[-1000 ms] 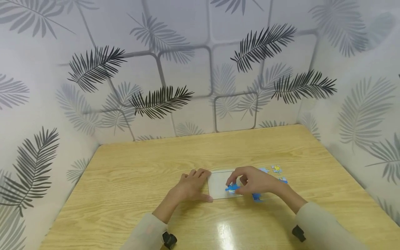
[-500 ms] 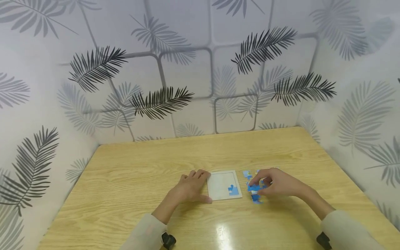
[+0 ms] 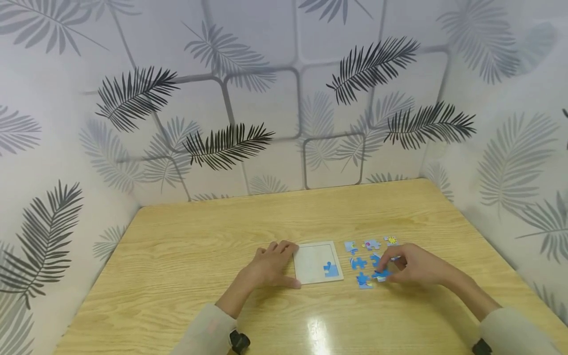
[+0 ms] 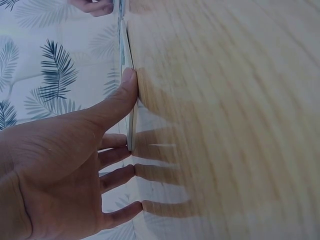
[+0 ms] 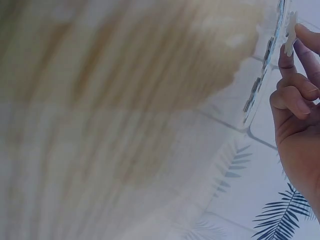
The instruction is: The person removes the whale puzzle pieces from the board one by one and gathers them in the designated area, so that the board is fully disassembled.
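Observation:
A white square puzzle tray (image 3: 310, 261) lies flat on the table, with one blue puzzle piece (image 3: 331, 269) in its near right corner. My left hand (image 3: 272, 266) holds the tray at its left side, thumb at the near corner and fingers toward the far one. In the left wrist view the thumb (image 4: 122, 97) touches the tray's thin edge. Between thumb and finger, my right hand (image 3: 419, 266) pinches a blue jigsaw piece (image 3: 380, 275) over the loose pieces. The right wrist view shows this piece (image 5: 290, 35) edge-on, raised off the table.
Right of the tray lie several loose pieces, among them a light blue one (image 3: 350, 246), one with a yellow sun (image 3: 391, 240) and a blue one (image 3: 364, 280) nearest the front. The wooden table (image 3: 213, 231) meets a leaf-patterned backdrop (image 3: 266, 162) at the back and sides.
From over the tray, my right hand has moved right to the loose pieces, still pinching a blue piece. The piece in the tray's corner has come into view. My left hand stays put.

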The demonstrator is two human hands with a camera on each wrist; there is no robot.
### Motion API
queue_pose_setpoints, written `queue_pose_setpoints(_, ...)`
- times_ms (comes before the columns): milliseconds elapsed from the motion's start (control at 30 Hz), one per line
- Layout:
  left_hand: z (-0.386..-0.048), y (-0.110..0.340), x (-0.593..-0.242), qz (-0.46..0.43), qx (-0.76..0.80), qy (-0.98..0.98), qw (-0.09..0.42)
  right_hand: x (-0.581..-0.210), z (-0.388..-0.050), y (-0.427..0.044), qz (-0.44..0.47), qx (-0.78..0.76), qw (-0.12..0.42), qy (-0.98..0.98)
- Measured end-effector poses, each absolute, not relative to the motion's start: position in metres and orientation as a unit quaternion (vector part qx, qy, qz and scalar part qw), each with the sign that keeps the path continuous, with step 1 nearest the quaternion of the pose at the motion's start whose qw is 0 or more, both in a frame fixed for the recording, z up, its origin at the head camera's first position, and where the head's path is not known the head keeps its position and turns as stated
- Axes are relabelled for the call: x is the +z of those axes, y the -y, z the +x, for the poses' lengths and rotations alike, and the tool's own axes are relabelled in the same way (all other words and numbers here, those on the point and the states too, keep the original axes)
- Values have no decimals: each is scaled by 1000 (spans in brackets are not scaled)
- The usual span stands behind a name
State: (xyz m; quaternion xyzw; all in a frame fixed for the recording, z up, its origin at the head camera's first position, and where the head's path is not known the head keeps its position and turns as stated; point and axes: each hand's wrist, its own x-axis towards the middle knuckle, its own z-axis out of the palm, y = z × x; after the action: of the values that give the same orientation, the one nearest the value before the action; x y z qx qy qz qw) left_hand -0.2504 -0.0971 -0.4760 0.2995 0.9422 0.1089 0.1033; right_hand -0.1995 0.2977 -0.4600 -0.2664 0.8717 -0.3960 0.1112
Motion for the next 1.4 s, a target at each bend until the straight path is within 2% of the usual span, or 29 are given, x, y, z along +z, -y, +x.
queue_pose_setpoints(500,-247,98,-471,305,116,-939,105,-466,-198,-304,-295,-390,101,-867)
queue_pose_setpoints(733,-243,97,-464,307,121,-938,109,-469,-199,-302,-314,-364,76,-874)
queue_pose_setpoints(933,-247,98,-472,304,116,-939,106,-463,-198,-299,-317,-356,65,-877)
queue_pose_setpoints(1133,-249,101,-475,303,120,-939,107,-454,-210,-278,-327,-347,41,-878)
queue_pose_setpoints(1400,-249,98,-473,301,118,-940,110,-459,-225,-228,-330,-351,79,-873)
